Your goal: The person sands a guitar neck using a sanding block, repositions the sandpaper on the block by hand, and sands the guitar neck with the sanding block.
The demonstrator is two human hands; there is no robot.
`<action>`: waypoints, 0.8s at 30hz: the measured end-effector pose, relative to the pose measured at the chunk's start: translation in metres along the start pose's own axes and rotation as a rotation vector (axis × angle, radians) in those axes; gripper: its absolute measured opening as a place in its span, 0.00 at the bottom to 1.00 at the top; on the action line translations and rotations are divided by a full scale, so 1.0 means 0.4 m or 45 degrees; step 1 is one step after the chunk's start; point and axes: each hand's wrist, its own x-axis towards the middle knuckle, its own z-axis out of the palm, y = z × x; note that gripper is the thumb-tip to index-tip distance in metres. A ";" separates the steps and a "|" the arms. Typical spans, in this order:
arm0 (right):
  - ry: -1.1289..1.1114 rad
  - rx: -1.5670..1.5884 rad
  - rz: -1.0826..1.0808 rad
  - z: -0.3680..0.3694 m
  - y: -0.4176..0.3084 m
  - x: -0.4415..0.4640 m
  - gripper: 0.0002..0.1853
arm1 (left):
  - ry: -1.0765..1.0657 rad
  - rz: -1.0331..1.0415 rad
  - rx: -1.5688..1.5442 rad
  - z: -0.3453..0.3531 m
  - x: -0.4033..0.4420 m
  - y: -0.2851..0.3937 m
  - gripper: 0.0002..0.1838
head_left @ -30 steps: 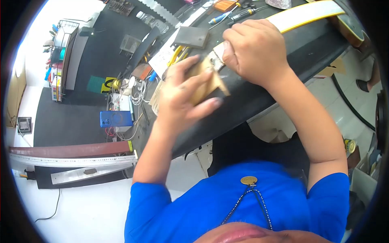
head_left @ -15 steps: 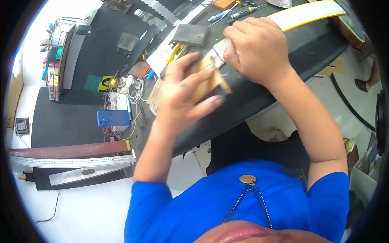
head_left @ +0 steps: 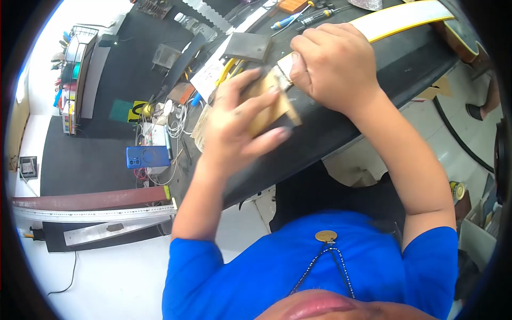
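My right hand (head_left: 336,69) is closed in a fist around a long white strip with yellow edges (head_left: 405,20). The strip runs from the upper right, and its near end pokes out past my thumb toward my left hand. My left hand (head_left: 226,117), slightly blurred, grips a tan, wood-coloured block (head_left: 268,109) with the fingers over the top and the thumb along the lower side. The block sits right by the strip's near end; whether they touch I cannot tell. Part of the block is hidden under my palm.
A dark grey rectangular block (head_left: 248,47) lies beyond my left hand, near a yellow-handled tool (head_left: 228,72). Screwdrivers (head_left: 314,18) lie at the back of the dark bench (head_left: 330,125). To the left are tangled cables (head_left: 178,120), a blue phone (head_left: 148,157) and a long ruler (head_left: 96,214).
Both hands have shifted slightly to the left in the picture, along with the whole view. The grips on the strip and the block look the same.
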 end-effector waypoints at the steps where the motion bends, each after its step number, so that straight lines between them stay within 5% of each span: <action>1: -0.014 -0.005 0.016 0.011 0.001 -0.009 0.07 | -0.012 -0.038 -0.013 -0.017 -0.029 -0.045 0.27; 4: 0.006 -0.009 0.030 0.016 0.010 -0.013 0.08 | 0.010 -0.189 0.028 -0.005 0.017 -0.072 0.28; 7: 0.023 0.016 0.012 0.019 0.004 -0.011 0.08 | 0.010 0.002 0.093 0.003 -0.005 0.024 0.29; 11: 0.010 0.032 0.042 0.017 0.004 -0.005 0.07 | 0.010 -0.282 0.125 -0.014 -0.010 -0.068 0.29; 15: 0.154 0.019 -0.025 0.034 0.014 -0.011 0.11 | 0.029 -0.049 0.042 0.006 -0.015 0.044 0.26; 19: 0.106 -0.003 -0.004 0.036 0.007 -0.010 0.11 | 0.002 -0.435 -0.022 -0.008 0.007 -0.054 0.28; 22: 0.147 -0.001 -0.026 0.033 0.018 -0.004 0.11 | 0.013 -0.051 0.095 0.010 -0.004 0.038 0.29; 24: 0.186 0.016 -0.027 0.040 0.016 -0.007 0.11 | 0.009 -0.139 -0.074 -0.008 -0.049 -0.017 0.29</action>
